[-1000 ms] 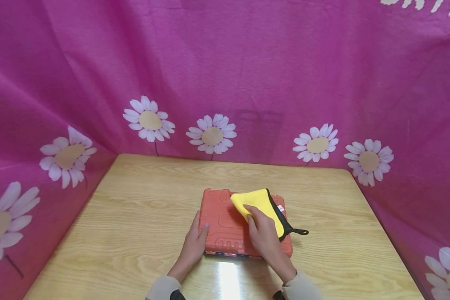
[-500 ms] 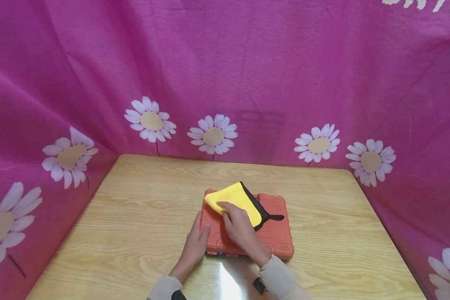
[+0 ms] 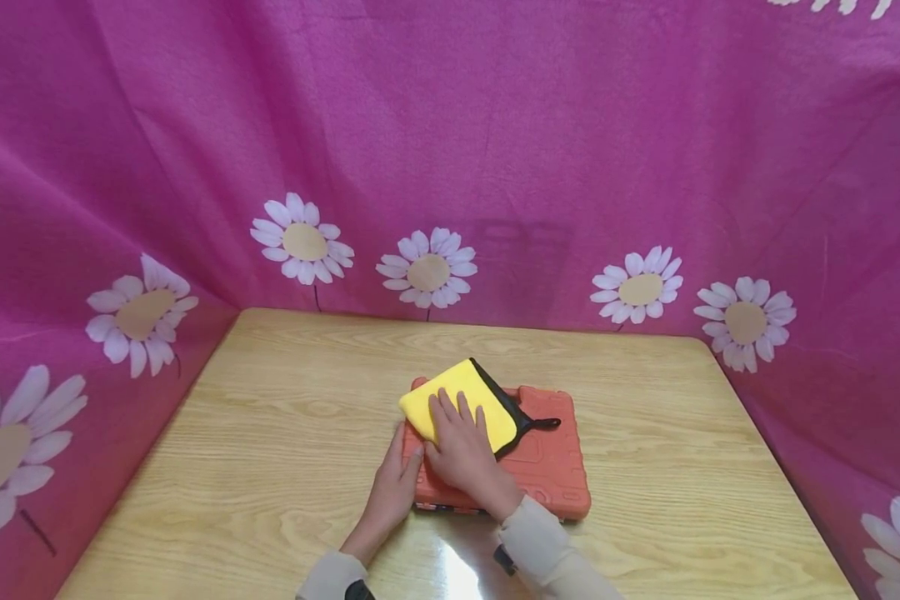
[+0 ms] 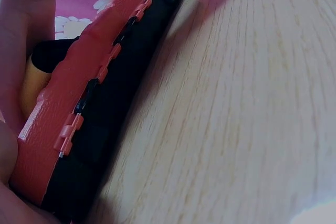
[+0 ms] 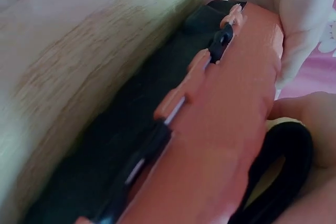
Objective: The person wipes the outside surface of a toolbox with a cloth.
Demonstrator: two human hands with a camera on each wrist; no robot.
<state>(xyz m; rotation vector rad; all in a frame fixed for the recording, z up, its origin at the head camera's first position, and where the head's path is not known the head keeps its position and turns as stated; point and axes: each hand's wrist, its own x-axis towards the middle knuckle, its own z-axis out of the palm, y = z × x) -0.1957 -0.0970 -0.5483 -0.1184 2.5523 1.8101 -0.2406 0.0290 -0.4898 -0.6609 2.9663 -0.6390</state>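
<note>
A flat hard case with a red lid (image 3: 547, 467) and a black base (image 4: 126, 77) lies on the table. Hinge pieces run along its near side in both wrist views. My left hand (image 3: 392, 492) grips the case's left end, thumb over the lid's edge. On the lid's left part lies a folded yellow cloth (image 3: 457, 377) with black trim and a hanging loop (image 3: 546, 424). My right hand (image 3: 465, 450) rests on this cloth with fingers stretched and spread. The cloth's far-left corner juts just past the lid. In the right wrist view, the cloth's black edge (image 5: 296, 142) shows beside the hand.
The wooden table (image 3: 270, 400) extends on all sides of the case. Behind it and at both sides hangs a magenta curtain (image 3: 495, 125) with printed daisies. Light glares off the table's near edge (image 3: 457, 571).
My right hand has slid the yellow cloth leftward across the lid, from the right part to the left. Its fingers have gone from pinching to lying spread. The left hand keeps its place.
</note>
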